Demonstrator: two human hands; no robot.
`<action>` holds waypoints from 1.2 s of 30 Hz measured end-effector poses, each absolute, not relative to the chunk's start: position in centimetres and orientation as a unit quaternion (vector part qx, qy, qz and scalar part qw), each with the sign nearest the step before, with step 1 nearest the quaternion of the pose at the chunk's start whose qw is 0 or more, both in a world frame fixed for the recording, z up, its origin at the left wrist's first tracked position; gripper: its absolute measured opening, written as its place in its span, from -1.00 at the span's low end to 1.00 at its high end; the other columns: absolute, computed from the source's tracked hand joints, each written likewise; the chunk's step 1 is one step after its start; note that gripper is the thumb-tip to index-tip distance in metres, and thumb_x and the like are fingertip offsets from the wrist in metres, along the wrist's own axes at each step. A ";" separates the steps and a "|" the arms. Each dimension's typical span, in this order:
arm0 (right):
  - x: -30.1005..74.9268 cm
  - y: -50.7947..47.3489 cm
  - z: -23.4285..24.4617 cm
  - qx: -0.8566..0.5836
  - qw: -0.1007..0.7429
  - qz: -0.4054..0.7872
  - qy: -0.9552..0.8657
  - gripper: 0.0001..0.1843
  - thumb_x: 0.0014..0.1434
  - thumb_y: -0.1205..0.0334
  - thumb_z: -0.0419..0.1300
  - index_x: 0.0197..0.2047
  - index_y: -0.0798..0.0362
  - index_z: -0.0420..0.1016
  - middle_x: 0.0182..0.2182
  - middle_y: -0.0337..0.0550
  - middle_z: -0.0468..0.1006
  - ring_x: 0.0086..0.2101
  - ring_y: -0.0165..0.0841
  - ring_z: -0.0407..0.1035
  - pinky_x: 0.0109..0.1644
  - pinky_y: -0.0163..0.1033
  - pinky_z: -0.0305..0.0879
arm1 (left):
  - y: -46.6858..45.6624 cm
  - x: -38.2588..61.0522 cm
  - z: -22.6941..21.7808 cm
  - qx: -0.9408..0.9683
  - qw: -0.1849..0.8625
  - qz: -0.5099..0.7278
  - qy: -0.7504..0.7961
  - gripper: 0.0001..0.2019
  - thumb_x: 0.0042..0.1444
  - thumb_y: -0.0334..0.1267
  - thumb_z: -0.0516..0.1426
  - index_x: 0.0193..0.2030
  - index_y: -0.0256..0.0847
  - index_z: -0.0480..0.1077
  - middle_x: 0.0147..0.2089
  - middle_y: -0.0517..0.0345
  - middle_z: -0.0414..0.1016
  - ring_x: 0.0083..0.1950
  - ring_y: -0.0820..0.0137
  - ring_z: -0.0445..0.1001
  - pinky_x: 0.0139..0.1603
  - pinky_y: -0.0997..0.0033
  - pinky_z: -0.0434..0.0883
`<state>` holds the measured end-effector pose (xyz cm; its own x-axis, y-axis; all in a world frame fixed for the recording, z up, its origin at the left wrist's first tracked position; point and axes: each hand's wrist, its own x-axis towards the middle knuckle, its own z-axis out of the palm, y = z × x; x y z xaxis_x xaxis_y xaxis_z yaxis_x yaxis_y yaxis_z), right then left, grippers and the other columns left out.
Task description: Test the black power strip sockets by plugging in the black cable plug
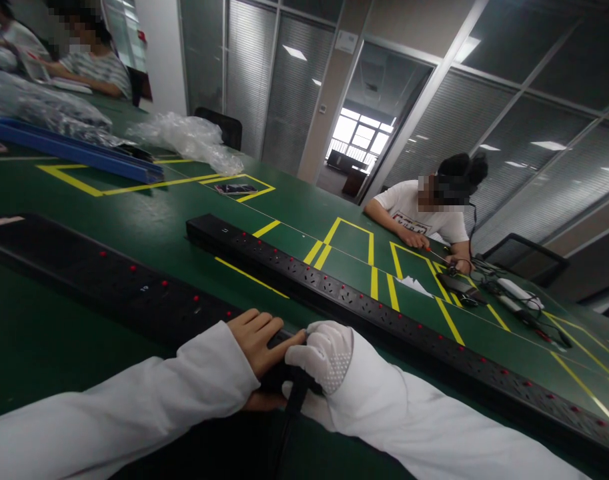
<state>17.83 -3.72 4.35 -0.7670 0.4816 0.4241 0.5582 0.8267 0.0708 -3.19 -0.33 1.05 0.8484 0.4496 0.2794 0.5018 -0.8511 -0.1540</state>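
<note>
**Both hands clamp the end of the near strip**

The left hand (257, 347), bare, lies over the end of the near strip (134, 287). Its fingers curl across the top and a bit of skin shows beneath, so it wraps the bar. The right hand (320, 357), in a white knit glove with a dotted grip patch, closes on the same end, touching the left fingertips. Both arms wear white sleeves.

From the grip the near strip runs away to the left. It is a long, flat, matte black bar studded with small red buttons. A dark cable (290, 407) drops from under the grip toward the wearer; where it joins the strip is hidden by the hands.

Just beyond the grip lies the far strip (384, 313), also long and black, with rows of sockets and red buttons. It stretches off to the right and stays apart from the hands.

Both rest on a smooth green table (44, 333) marked with yellow tape lines (249, 277). Far beyond the grip to the right a co-worker (419, 213) sits at the table's edge. Far to the left lie crumpled clear plastic (189, 137) and a blue rail (74, 152).
</note>
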 end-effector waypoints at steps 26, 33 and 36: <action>17.2 -4.0 6.9 -0.276 0.138 -0.082 -0.948 -0.67 0.17 0.04 0.08 -0.10 0.08 0.37 -0.46 -0.19 0.33 -0.43 -0.36 0.23 -0.36 -0.25 0.16 | -0.6 -3.2 1.3 -0.951 0.115 -0.125 -0.259 -0.20 -0.24 -0.06 0.22 0.22 -0.14 0.15 -0.07 -0.13 0.38 -0.16 0.07 0.38 -0.16 0.11 0.27; 17.1 -4.4 7.5 -0.282 0.137 -0.089 -0.946 -0.68 0.16 0.08 0.11 -0.08 0.08 0.34 -0.43 -0.18 0.37 -0.37 -0.35 0.28 -0.25 -0.24 0.24 | -0.5 -3.2 1.0 -0.950 0.121 -0.129 -0.258 -0.22 -0.20 -0.04 0.21 0.22 -0.16 0.16 -0.08 -0.13 0.37 -0.17 0.08 0.37 -0.16 0.11 0.27; 16.9 -4.8 7.3 -0.304 0.121 -0.106 -0.939 -0.66 0.17 0.08 0.09 -0.06 0.10 0.33 -0.38 -0.11 0.39 -0.33 -0.28 0.30 -0.28 -0.19 0.24 | -0.5 -3.1 0.7 -0.947 0.117 -0.150 -0.260 -0.31 -0.14 0.02 0.17 0.16 -0.19 0.24 -0.09 -0.13 0.37 -0.18 0.08 0.36 -0.15 0.08 0.26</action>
